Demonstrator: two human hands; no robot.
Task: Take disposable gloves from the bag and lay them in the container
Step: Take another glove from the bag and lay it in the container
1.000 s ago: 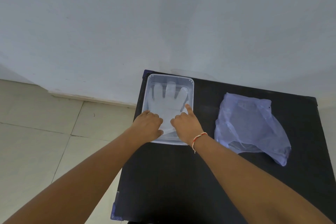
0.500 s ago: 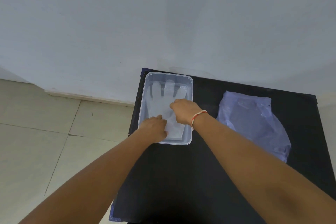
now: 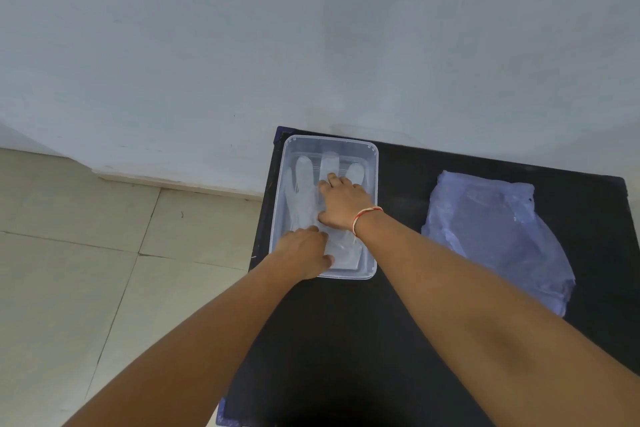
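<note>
Mid-frame, flat left hand (image 3: 304, 255) and right hand (image 3: 343, 204) press the translucent disposable glove (image 3: 304, 191) inside the clear rectangular plastic container (image 3: 372, 246), gripping nothing.

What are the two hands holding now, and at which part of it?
Nothing is gripped. The right hand presses flat on the palm of the glove in the container; the left hand rests on its cuff end.

We see a translucent whitish glove (image 3: 304, 198) in a clear, colourless container (image 3: 372, 204) on a black table (image 3: 346, 340). Beside it lies a pale lilac-blue plastic bag (image 3: 498, 236), and we note a red-and-white thread bracelet (image 3: 365, 217). The wall (image 3: 277, 38) is plain bluish-white; the floor tiles (image 3: 69, 288) are cream with dark joints.
</note>
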